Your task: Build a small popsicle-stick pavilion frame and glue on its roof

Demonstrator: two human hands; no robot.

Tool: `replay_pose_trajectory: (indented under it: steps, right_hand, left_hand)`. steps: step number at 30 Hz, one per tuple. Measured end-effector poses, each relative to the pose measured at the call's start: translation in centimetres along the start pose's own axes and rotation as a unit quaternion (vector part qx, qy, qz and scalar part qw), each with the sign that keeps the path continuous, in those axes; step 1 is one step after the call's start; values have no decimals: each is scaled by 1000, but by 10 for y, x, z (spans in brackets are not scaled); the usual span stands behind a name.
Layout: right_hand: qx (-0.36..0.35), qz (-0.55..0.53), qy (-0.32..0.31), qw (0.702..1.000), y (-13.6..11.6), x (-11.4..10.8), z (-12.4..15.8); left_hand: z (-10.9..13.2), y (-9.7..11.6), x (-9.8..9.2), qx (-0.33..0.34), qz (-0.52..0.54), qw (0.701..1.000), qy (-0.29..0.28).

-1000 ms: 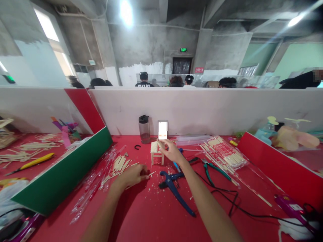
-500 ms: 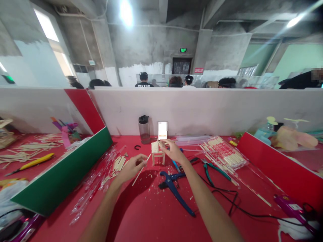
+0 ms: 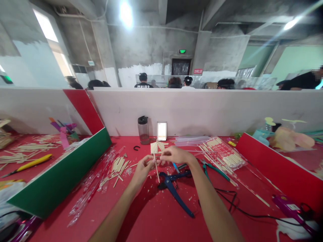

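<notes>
My left hand (image 3: 143,167) pinches a thin wooden stick (image 3: 156,171) that hangs down from the fingers over the red table (image 3: 151,215). My right hand (image 3: 176,155) is closed just to its right, fingertips touching the top of the same stick. Right behind both hands stands a small model (image 3: 156,148) built of wooden sticks, partly hidden by the fingers. Blue-handled cutters (image 3: 174,191) lie on the table just below the hands.
A loose heap of short sticks (image 3: 119,166) and clear wrappers (image 3: 93,185) lies to the left. Green-handled pliers (image 3: 214,168), packs of chopsticks (image 3: 224,154) and a black cable (image 3: 227,198) lie right. A bottle (image 3: 143,129) and a phone (image 3: 162,131) stand against the white partition. People sit beyond it.
My left hand picked a stick off the table and raised it toward the model. My right hand came off the model and met the stick's top.
</notes>
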State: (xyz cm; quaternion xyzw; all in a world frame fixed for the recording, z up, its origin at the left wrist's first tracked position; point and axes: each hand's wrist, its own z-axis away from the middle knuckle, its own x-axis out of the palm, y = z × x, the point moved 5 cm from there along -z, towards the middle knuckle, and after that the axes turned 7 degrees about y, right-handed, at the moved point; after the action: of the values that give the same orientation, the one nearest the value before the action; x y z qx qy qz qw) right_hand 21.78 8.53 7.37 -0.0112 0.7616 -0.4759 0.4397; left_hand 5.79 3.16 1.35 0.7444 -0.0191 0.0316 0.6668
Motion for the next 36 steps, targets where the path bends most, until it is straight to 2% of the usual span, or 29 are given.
replay_pose_trajectory:
  steps: [1,3,7,12,17,24,30,36]
  right_hand:
    - [10,15,-49,999,-1,7,1]
    - [22,53,-110,992,-3,19,2]
    - [41,99,-149,983,-5,35,-1]
    - [95,10,-192,977,2,46,1]
    - [128,-38,-176,975,14,38,4]
    - [147,20,-125,981,32,23,4]
    - [152,34,-104,982,35,22,3]
    - [132,26,-99,986,37,20,3]
  left_hand:
    - [0,-1,1,1,11,1000,6]
    - [-1,-2,0,8,26,999,25]
    - [-2,-1,-4,36,13,998,52]
    - [-3,-3,-1,78,-28,996,44]
    - [0,-2,11,95,-101,990,-4]
    - [6,-12,24,70,-99,991,-61]
    - [5,-21,21,48,-110,991,-60]
    - [4,-26,22,57,-97,991,-72]
